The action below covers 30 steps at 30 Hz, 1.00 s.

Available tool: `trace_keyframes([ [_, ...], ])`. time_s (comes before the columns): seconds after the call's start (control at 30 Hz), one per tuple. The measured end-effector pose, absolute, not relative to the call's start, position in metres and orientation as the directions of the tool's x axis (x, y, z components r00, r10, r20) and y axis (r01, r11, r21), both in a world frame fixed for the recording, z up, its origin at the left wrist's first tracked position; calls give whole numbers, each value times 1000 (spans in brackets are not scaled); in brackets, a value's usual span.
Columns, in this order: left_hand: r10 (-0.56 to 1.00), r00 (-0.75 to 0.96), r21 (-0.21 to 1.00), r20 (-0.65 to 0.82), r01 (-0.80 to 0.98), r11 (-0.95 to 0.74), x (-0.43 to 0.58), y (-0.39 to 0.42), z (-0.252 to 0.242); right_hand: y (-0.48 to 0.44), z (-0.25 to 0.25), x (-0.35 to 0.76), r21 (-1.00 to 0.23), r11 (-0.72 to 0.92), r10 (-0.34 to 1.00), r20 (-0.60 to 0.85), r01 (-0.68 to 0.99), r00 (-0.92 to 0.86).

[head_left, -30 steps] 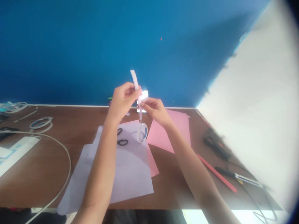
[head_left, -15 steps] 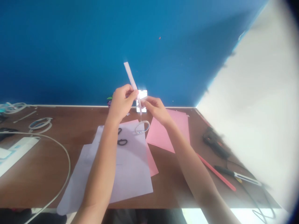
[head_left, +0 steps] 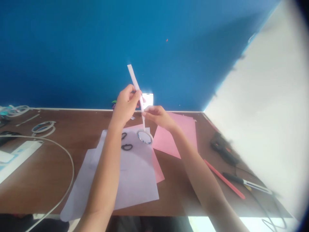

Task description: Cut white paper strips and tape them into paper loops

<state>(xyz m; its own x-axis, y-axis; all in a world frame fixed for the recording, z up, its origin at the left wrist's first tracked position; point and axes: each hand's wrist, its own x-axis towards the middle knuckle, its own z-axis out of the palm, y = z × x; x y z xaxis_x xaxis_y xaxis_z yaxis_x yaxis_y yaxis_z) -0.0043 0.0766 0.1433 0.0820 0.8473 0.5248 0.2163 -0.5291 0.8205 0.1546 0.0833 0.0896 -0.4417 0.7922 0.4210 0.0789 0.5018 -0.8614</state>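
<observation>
My left hand (head_left: 128, 100) is closed around a narrow white strip (head_left: 133, 77), apparently paper, which stands up tilted in front of the wall. Lower down, the thumb and fingers of my right hand (head_left: 159, 116) pinch the strip near its bottom end. A roll of tape (head_left: 145, 137) hangs from that end, over the pale paper sheets. Black scissor handles (head_left: 126, 147) rest on the white paper (head_left: 137, 180) below my left hand. Where tape meets strip is too small to make out.
Pink sheets (head_left: 171, 138) lie right of the white paper. A lit phone (head_left: 148, 100) leans at the wall behind my hands. Further right are a red strip (head_left: 224, 178) and a black-handled tool (head_left: 233, 177). Tape rolls (head_left: 43, 128) and a white cable (head_left: 69, 154) are at left.
My right hand has moved slightly down and left onto the strip's lower part. The hanging tape roll has swung lower and turned. My left hand has risen slightly.
</observation>
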Motion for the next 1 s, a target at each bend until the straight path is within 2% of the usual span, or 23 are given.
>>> trace_keyframes([
  [0.17,852,84,837,517,162,-523,-4,77,144,83,90,151,-863,502,785,428,56,-447],
  [0.33,859,92,840,504,180,-512,-5,74,146,85,86,150,-857,515,780,450,37,-435],
  [0.53,842,213,805,495,253,-537,-9,66,147,84,90,151,-839,538,796,474,81,-377],
  [0.73,813,100,776,574,251,-579,-5,69,146,82,94,152,-828,559,775,506,38,-377],
  [0.9,800,16,777,600,225,-588,-2,71,146,79,95,154,-871,491,777,427,22,-463],
  [1.0,791,-14,774,612,216,-595,-2,72,146,79,95,155,-873,488,763,427,0,-485],
])
